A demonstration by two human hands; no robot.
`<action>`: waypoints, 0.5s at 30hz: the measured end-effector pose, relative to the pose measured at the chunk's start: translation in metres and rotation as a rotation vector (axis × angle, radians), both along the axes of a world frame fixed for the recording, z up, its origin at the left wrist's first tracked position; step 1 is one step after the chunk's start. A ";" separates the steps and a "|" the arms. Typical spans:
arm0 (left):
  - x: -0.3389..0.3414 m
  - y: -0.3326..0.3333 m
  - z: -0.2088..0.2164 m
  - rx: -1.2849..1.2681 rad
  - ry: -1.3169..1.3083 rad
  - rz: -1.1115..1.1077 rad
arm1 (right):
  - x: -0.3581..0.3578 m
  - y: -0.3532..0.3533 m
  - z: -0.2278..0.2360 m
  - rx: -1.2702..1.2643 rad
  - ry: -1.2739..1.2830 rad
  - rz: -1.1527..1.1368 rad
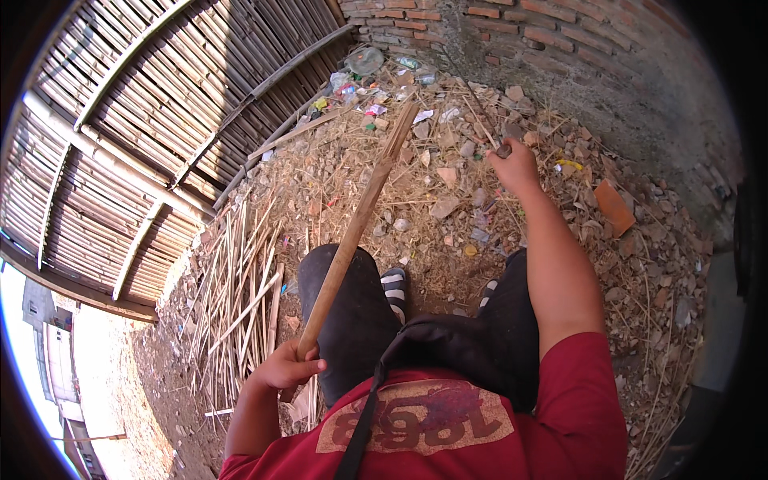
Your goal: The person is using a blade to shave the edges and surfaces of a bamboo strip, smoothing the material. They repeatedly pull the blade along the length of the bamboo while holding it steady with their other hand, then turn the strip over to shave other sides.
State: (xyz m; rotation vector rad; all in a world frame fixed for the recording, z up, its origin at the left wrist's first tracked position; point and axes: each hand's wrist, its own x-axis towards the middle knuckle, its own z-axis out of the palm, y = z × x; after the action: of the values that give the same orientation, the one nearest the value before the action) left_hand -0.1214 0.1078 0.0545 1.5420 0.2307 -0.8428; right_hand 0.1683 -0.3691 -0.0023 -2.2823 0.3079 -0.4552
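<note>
My left hand (290, 366) is closed round the lower end of a long split bamboo strip (348, 236). The strip slants up and away to the right over my left knee, and its far end looks rough and splintered. Out to the right, my raised right hand (516, 170) grips the dark handle of what looks like a machete (478, 108). Its long, narrow, dark blade points away toward the brick wall, apart from the bamboo strip. The blade's far end blends into the background.
A pile of thin bamboo strips (244, 296) lies on the ground to my left. Rubble, straw and plastic litter (364, 62) cover the ground ahead. A bamboo-slat wall (152, 104) stands at the left, a brick wall (552, 36) at the far side. An orange tile piece (614, 208) lies right.
</note>
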 end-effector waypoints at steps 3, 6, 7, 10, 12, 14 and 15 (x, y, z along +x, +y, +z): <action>0.000 -0.004 0.000 0.021 -0.010 -0.015 | -0.003 0.003 0.007 0.080 0.056 0.180; 0.000 -0.004 0.000 0.104 -0.063 -0.038 | -0.014 0.016 0.015 -0.084 0.027 0.236; -0.001 -0.003 -0.001 0.145 -0.095 -0.049 | -0.016 0.019 0.019 -0.093 0.029 0.253; 0.000 -0.004 -0.003 0.261 -0.185 -0.066 | -0.019 0.020 0.024 -0.121 0.038 0.286; 0.001 -0.007 -0.002 0.379 -0.265 -0.087 | -0.019 0.019 0.025 -0.141 0.051 0.292; 0.000 -0.011 0.002 0.541 -0.367 -0.123 | -0.018 0.019 0.021 -0.088 0.002 0.263; -0.001 -0.012 0.003 0.606 -0.436 -0.152 | -0.018 0.018 0.017 -0.064 -0.021 0.249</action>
State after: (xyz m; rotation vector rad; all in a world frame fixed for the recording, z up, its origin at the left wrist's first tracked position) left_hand -0.1220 0.0959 0.0577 2.2920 0.0458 -0.5497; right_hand 0.1502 -0.3514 0.0151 -2.3371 -0.0027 -0.3640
